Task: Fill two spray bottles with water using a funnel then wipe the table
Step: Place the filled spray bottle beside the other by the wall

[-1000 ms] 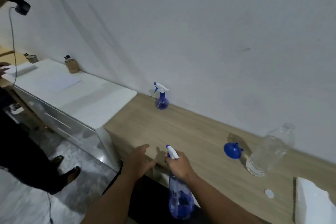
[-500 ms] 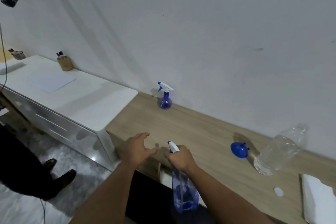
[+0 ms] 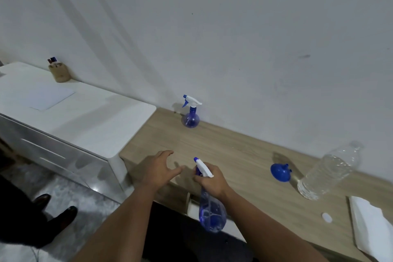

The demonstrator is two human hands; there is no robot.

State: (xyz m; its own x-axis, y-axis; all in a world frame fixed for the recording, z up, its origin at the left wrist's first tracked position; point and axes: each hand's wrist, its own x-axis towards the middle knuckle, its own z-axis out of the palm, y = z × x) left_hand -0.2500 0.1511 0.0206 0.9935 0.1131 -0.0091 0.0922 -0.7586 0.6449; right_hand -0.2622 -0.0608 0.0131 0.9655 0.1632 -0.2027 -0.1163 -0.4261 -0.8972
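My right hand [image 3: 212,183] grips the neck of a blue spray bottle [image 3: 211,212] with a white trigger head, held in front of the wooden table's [image 3: 234,155] near edge. My left hand [image 3: 158,169] hovers just left of it with fingers spread and holds nothing. A second blue spray bottle [image 3: 191,112] stands upright at the back of the table by the wall. A blue funnel [image 3: 280,172] lies on the table to the right. Beside it stands a clear plastic water bottle [image 3: 327,173] without its cap. A white cloth [image 3: 371,222] lies at the right edge.
A small white bottle cap [image 3: 326,217] lies on the table near the cloth. A white cabinet [image 3: 70,117] adjoins the table on the left, with a pen holder [image 3: 59,72] and a sheet of paper. Another person's shoes [image 3: 55,210] stand on the floor at lower left.
The view has swung slightly left and closer. My right hand keeps hold of the spray bottle, and my left hand has opened and edged toward its trigger head.
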